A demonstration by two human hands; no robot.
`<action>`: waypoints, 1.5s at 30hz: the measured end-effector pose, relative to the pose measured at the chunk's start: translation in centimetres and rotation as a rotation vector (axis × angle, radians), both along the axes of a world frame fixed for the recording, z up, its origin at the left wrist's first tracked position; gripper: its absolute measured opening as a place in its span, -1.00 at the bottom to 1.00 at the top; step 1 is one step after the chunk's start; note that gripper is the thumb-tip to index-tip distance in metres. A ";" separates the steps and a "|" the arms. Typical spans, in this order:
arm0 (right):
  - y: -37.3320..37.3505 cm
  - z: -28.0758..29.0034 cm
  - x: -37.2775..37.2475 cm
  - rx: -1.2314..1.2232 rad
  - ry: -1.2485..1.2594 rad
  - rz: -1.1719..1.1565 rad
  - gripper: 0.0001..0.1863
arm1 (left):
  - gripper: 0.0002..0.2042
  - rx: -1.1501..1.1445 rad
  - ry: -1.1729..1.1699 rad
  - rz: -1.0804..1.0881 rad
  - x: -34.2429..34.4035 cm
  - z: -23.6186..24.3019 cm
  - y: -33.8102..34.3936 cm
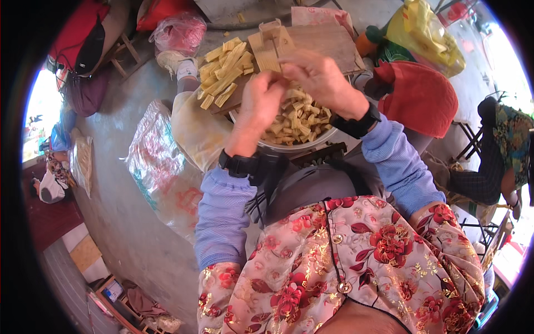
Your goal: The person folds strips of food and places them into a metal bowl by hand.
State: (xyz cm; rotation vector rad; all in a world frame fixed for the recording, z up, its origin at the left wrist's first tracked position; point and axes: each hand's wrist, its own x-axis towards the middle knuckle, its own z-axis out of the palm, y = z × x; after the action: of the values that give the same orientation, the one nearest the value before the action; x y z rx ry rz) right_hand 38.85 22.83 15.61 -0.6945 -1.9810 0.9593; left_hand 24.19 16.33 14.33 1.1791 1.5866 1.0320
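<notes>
You have two hands over one basin, with two black wristbands. Beyond the basin you have one heap of yellow strips; left of the basin, one shiny plastic sack.

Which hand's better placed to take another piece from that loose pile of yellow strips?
Likely the left hand: it's nearer the loose pile of yellow strips, while the right hand is farther across, on the pile's far right.

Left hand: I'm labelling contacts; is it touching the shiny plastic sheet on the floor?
Apart. The head view shows pale, stained material lying between the left hand and the shiny plastic sheet.
</notes>
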 end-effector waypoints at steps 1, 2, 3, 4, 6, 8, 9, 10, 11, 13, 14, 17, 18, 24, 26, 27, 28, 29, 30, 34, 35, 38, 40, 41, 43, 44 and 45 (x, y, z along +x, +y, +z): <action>0.0 -0.4 0.1 0.010 -0.139 -0.022 -0.83 | -0.87 -0.117 -0.372 0.106 1.4 0.9 -0.4; 0.3 -0.6 0.2 0.024 -0.280 -0.046 -0.83 | -0.87 -0.114 -0.373 0.100 1.7 1.7 -0.9; 0.8 -0.6 0.9 0.131 -0.319 -0.082 -0.83 | -0.85 -0.189 -0.402 -0.056 1.8 2.4 -1.5; 1.2 -0.8 1.6 0.236 -0.353 -0.107 -0.82 | -0.82 -0.264 -0.425 -0.200 1.5 3.1 -2.3; 1.5 -0.6 3.7 0.239 -0.434 -0.134 -0.83 | -0.80 -0.321 -0.270 -0.329 -0.1 4.1 -2.3; -0.3 1.3 4.8 -0.118 -0.432 0.121 -0.83 | -0.79 0.024 -0.086 -0.370 -2.1 4.2 -1.8; -1.4 1.7 4.6 -0.338 -0.388 0.304 -0.85 | -0.78 0.005 0.066 -0.273 -2.6 4.7 -1.0; -2.7 2.1 4.2 -0.470 -0.247 0.450 -0.84 | -0.78 0.006 0.068 -0.272 -2.3 3.4 -0.5; -4.1 3.6 3.7 -0.711 -0.136 0.426 -0.82 | -0.77 -0.031 -0.170 -0.251 -1.6 1.2 -0.1; -4.7 5.0 2.2 -0.991 0.211 0.284 -0.81 | -0.78 -0.044 -0.553 -0.077 1.6 1.0 -0.9; -3.6 4.1 2.0 -0.847 0.198 0.084 -0.84 | -0.80 0.011 -0.701 0.053 4.2 2.3 -1.6; -1.7 0.3 1.8 0.050 -0.063 -0.318 -0.92 | -0.88 -0.060 -0.775 -0.036 4.5 2.4 -1.6; -2.2 -0.1 2.2 0.047 -0.066 -0.320 -0.92 | -0.88 -0.064 -0.778 -0.036 4.6 2.0 -1.7; -2.7 -0.7 3.3 0.209 -0.299 -0.330 -0.95 | -0.90 -0.257 -0.643 -0.187 2.7 -0.8 -1.5; -2.1 -2.0 4.0 0.240 -0.346 -0.313 -0.90 | -0.88 0.115 0.035 -0.154 3.0 -1.2 -1.8; -2.1 -2.8 4.2 0.274 -0.393 -0.290 -0.84 | -0.86 0.488 0.712 -0.103 3.3 -1.3 -1.9; -2.2 -3.3 4.0 0.274 -0.390 -0.295 -0.84 | -0.86 0.490 0.714 -0.107 3.5 -1.2 -2.0; -2.4 -3.8 3.8 -0.131 -0.292 -0.183 -0.75 | -0.80 0.574 0.736 -0.066 3.6 -0.9 -2.0; -2.5 -4.1 3.8 -0.531 -0.184 -0.063 -0.66 | -0.73 0.659 0.756 -0.025 3.8 -0.7 -2.1; -5.0 -2.8 3.3 -1.563 0.496 0.038 -0.73 | -0.59 0.692 0.469 -0.090 4.3 -1.6 -2.6; -4.8 -3.7 3.9 -1.510 0.550 0.228 -0.78 | -0.55 0.614 0.404 -0.153 4.2 -1.7 -2.8; -3.8 -3.7 4.2 -1.368 0.376 0.275 -0.81 | -0.57 0.467 0.208 -0.155 4.5 -1.0 -3.9; -4.0 -2.9 4.0 -1.295 0.268 0.132 -0.86 | -0.62 0.474 0.201 -0.157 4.6 -0.6 -3.7; -4.0 -2.7 3.5 -0.977 0.203 0.051 -0.86 | -0.66 0.398 0.173 -0.106 4.8 0.3 -3.3; -3.9 -1.4 2.9 -0.513 0.077 -0.070 -0.90 | -0.75 0.416 0.290 0.010 5.1 0.5 -2.2; -3.8 -1.6 2.9 -0.508 0.075 -0.068 -0.90 | -0.75 0.421 0.289 0.014 5.1 0.3 -2.0; -3.7 -2.2 3.0 -0.221 -0.035 -0.135 -0.92 | -0.77 0.343 0.342 0.025 5.2 0.2 -1.8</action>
State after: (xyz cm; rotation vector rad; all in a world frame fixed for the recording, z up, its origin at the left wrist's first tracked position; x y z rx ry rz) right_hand 41.89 19.14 13.41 -0.9614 -1.8482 1.1002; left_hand 29.34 14.50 14.52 1.6429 1.7298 1.1998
